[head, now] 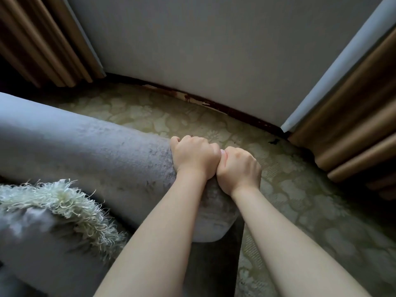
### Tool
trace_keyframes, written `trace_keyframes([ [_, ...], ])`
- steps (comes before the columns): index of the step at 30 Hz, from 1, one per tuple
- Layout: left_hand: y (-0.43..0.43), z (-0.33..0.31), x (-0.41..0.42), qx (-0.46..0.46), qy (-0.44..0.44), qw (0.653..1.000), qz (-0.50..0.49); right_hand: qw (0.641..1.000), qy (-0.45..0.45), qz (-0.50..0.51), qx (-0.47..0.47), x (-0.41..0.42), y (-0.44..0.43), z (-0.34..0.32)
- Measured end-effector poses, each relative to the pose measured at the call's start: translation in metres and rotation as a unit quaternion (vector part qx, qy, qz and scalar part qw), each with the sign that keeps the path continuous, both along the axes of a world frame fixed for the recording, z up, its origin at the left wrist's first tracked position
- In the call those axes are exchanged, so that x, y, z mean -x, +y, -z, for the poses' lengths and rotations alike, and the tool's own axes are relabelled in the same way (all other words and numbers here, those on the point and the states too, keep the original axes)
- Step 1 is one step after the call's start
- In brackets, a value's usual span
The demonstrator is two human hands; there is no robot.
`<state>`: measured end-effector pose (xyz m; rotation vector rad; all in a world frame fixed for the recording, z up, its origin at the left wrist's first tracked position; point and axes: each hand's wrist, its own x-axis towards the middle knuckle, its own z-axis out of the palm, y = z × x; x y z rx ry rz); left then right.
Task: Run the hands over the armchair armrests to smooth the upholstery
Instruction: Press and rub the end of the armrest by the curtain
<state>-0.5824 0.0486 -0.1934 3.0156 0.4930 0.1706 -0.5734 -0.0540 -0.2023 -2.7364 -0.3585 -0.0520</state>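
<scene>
A pale grey wall [214, 50] filled the upper middle of the view, and below it a light green carpet [300, 200] with a floral pattern spread across the floor to the lower right. The armchair's grey velvet armrest [85, 151] ran from the left edge toward the lower centre and ended in a rounded front, with brushed streaks showing in its pile. Pleated brown curtains hung on both sides, one at the upper left [42, 39] and one down the right edge [353, 125]. A grey cushion [32, 243] lay in the lower left corner beside the armrest, trimmed with a shaggy pale fringe [70, 202].

Two bare forearms reached up from the bottom of the view to the far edge of the armrest near its front end. The left hand [196, 156] lay on the armrest with its fingers curled over that far edge, gripping the upholstery. The right hand [239, 168] was just beside it, touching it, its fingers likewise bent down round the rounded front and holding it.

A dark, scuffed skirting board [235, 111] ran along the foot of the wall, and a small dark scrap [274, 141] lay on the carpet near the right curtain.
</scene>
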Motion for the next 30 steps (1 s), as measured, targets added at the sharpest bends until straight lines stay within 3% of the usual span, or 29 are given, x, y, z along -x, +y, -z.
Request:
trace_keyframes([
  [11, -0.003, -0.005, 0.004, -0.034, 0.027, 0.999, -0.018, 0.999, 0.034, -0.037, -0.015, 0.003, -0.003, -0.006],
  [18, -0.027, -0.016, 0.049, -0.081, 0.031, 0.996, 0.013, 0.998, 0.036, -0.046, -0.031, 0.046, -0.032, -0.018],
  [24, -0.064, -0.012, 0.053, -0.031, 0.051, 0.998, 0.027, 0.998, 0.060, -0.002, -0.009, 0.056, -0.066, -0.014],
  [30, -0.059, 0.000, 0.037, 0.011, 0.005, 1.000, -0.004, 0.999, 0.026, 0.017, -0.011, 0.045, -0.060, -0.002],
])
